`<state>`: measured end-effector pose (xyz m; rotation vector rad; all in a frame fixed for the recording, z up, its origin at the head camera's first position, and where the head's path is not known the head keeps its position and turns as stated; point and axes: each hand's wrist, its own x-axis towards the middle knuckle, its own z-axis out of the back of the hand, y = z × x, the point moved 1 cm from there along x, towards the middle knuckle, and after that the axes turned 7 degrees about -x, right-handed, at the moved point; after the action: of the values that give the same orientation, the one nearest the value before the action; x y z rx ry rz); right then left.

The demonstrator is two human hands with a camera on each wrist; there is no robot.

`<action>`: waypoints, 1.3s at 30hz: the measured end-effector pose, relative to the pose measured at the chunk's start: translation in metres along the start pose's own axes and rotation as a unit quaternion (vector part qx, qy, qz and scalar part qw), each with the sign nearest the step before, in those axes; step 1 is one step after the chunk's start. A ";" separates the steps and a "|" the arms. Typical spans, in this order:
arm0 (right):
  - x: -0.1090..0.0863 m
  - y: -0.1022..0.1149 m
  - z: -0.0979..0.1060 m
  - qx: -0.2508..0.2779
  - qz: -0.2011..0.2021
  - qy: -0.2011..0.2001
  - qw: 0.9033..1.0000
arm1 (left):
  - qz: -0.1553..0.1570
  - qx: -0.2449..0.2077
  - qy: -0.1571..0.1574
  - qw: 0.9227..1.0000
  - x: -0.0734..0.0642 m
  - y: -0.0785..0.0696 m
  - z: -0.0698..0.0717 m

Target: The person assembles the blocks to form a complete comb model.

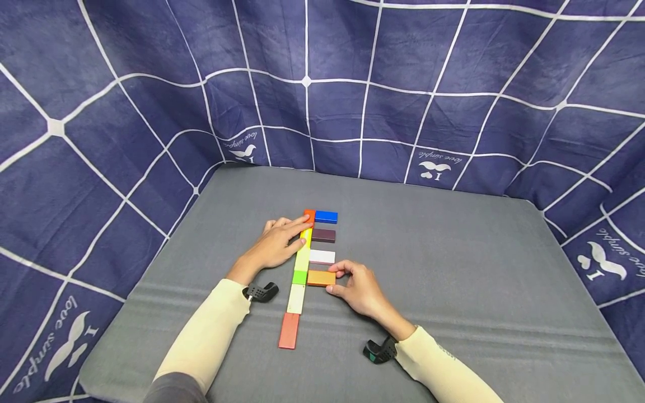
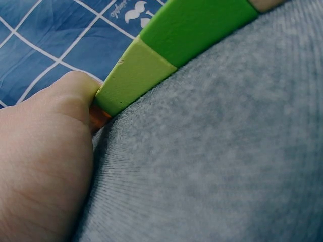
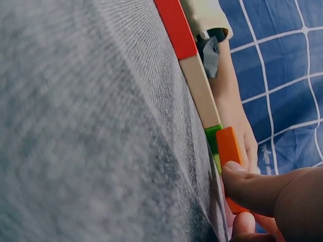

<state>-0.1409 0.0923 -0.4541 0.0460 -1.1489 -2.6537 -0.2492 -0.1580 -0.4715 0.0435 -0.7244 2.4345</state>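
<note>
A lengthwise row of flat coloured blocks lies on the grey surface. From the far end it runs through an orange-red block (image 1: 310, 215), a yellow block (image 1: 306, 236), a light green block (image 1: 302, 259), a green block (image 1: 299, 277), a cream block (image 1: 295, 299) and a red block (image 1: 289, 331). My left hand (image 1: 274, 246) rests along the row's left side, fingers extended over the orange-red and yellow blocks. With thumb and fingers my right hand (image 1: 360, 288) pinches the right end of an orange block (image 1: 320, 278), whose left end meets the green block.
Right of the row, a white block (image 1: 322, 257), a dark purple block (image 1: 323, 235) and a blue block (image 1: 326, 217) stick out sideways with gaps between them. The grey table (image 1: 453, 268) backs onto a blue checked curtain (image 1: 332, 106).
</note>
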 end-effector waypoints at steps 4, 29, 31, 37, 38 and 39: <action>-0.001 0.001 -0.002 -0.020 0.002 0.000 1.000 | -0.004 0.001 -0.002 1.000 0.000 0.001 0.000; -0.004 0.002 -0.004 -0.099 0.030 -0.009 0.995 | -0.013 -0.001 -0.012 1.000 0.001 0.001 -0.001; -0.004 0.002 -0.004 -0.104 0.032 0.003 0.994 | -0.010 -0.001 -0.007 1.000 0.000 0.001 -0.001; -0.004 0.002 0.000 -0.084 0.040 0.023 0.995 | -0.009 -0.009 -0.003 1.000 -0.001 0.000 -0.001; -0.003 0.001 0.001 -0.080 0.041 0.023 0.996 | -0.009 -0.010 -0.004 1.000 -0.001 0.000 -0.001; -0.003 0.001 0.002 -0.075 0.043 0.022 0.996 | -0.008 -0.009 -0.005 1.000 -0.001 0.000 -0.002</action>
<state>-0.1378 0.0936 -0.4522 0.0269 -0.9127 -2.6403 -0.2477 -0.1575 -0.4730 0.0534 -0.7475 2.4130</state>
